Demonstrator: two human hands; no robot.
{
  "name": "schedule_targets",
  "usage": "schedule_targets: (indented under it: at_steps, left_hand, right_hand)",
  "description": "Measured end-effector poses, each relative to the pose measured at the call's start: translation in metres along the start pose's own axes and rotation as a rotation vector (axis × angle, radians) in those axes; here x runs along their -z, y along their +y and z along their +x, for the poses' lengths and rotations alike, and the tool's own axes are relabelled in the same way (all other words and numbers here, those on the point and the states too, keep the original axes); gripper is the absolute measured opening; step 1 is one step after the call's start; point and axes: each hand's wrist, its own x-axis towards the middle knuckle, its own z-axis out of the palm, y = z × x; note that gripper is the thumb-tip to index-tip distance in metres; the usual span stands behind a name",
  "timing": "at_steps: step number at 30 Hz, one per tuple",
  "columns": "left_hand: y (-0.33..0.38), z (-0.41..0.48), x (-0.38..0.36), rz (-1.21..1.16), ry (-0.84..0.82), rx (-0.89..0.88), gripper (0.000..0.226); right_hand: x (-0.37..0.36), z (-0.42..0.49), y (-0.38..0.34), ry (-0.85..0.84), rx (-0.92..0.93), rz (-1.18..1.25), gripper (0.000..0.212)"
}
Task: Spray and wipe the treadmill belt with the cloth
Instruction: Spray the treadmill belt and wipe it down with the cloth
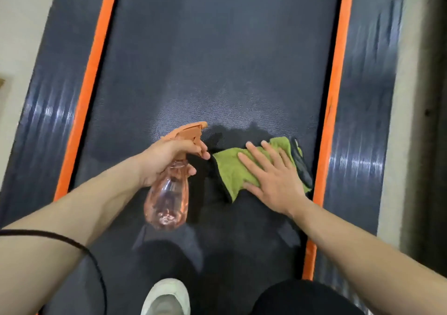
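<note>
Left hand [165, 159], just left of the cloth [229, 172]: fingers curled round the spray bottle [169, 198] neck, nozzle aimed beyond the cloth, probably to wet the belt [217, 60] ahead of the wipe. Right hand [273, 179] on top of the cloth: fingers straight and spread, pressing it flat onto the belt for full contact. Orange strip [331, 121] just right of the cloth.

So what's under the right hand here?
The green cloth, spread on the treadmill belt; the right hand presses it with straight fingers. The cloth under the palm and the belt beneath the cloth are covered.
</note>
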Motion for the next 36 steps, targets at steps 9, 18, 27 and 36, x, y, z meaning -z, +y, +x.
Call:
schedule_targets:
  at_steps: [9, 18, 27, 36]
  left_hand:
    - [0.024, 0.035, -0.031, -0.013, 0.010, -0.024, 0.038]
    - [0.040, -0.007, -0.001, -0.032, 0.104, -0.075, 0.037]
    - [0.040, -0.112, 0.087, 0.005, 0.268, -0.035, 0.051]
    - [-0.040, -0.116, 0.123, -0.188, 0.385, -0.047, 0.046]
  right_hand:
    - [0.035, 0.118, 0.086, 0.088, -0.465, 0.057, 0.070]
    - [0.000, 0.024, 0.028, 0.132, -0.191, -0.028, 0.064]
    - [0.009, 0.027, 0.024, 0.092, -0.232, 0.010, 0.066]
    - [0.003, 0.024, 0.021, 0.185, -0.218, 0.001, 0.061]
